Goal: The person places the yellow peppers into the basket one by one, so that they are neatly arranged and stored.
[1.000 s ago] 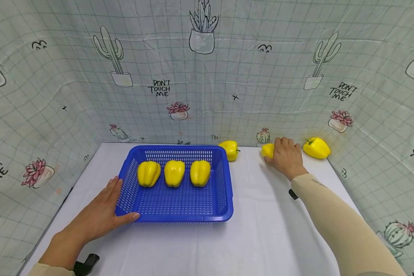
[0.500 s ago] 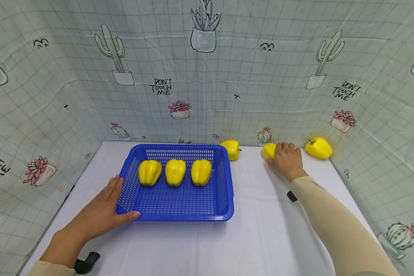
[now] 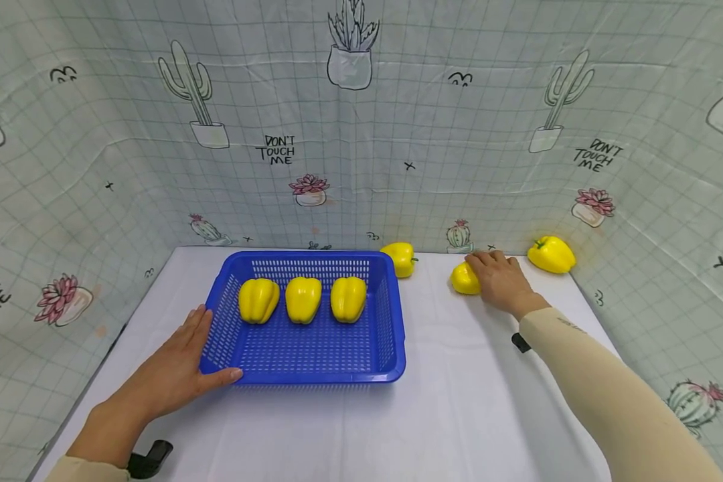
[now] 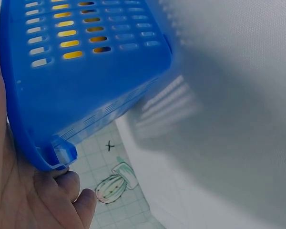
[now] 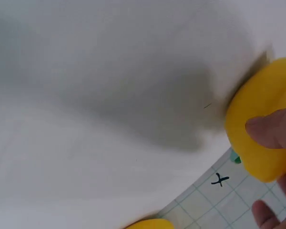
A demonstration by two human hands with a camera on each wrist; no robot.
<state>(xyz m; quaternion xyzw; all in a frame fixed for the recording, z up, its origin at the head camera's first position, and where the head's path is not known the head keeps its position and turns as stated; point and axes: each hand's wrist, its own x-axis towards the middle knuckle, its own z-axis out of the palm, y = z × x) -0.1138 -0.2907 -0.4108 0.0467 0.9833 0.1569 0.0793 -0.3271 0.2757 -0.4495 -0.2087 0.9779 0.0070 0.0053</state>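
My right hand point(image 3: 501, 281) grips a yellow bell pepper point(image 3: 464, 279) on the right side of the table. In the right wrist view the thumb presses this pepper's side point(image 5: 257, 105), and fingertips show beyond it. My left hand point(image 3: 171, 367) rests against the left end of a blue plastic basket point(image 3: 313, 377), fingers extended along the rim and thumb on the front corner. Its palm touches the basket wall point(image 4: 86, 90) in the left wrist view. Inside the basket, three yellow bell peppers point(image 3: 303, 300) stand in a row towards the back.
Another yellow bell pepper point(image 3: 401, 260) lies just behind the basket's right back corner. One more pepper point(image 3: 551, 254) sits at the far right by the patterned cloth wall point(image 3: 494, 167). White cloth covers the table point(image 3: 446, 402).
My right hand and the bell pepper in it have come slightly away from the back wall, towards me. The left hand and the basket stay in place.
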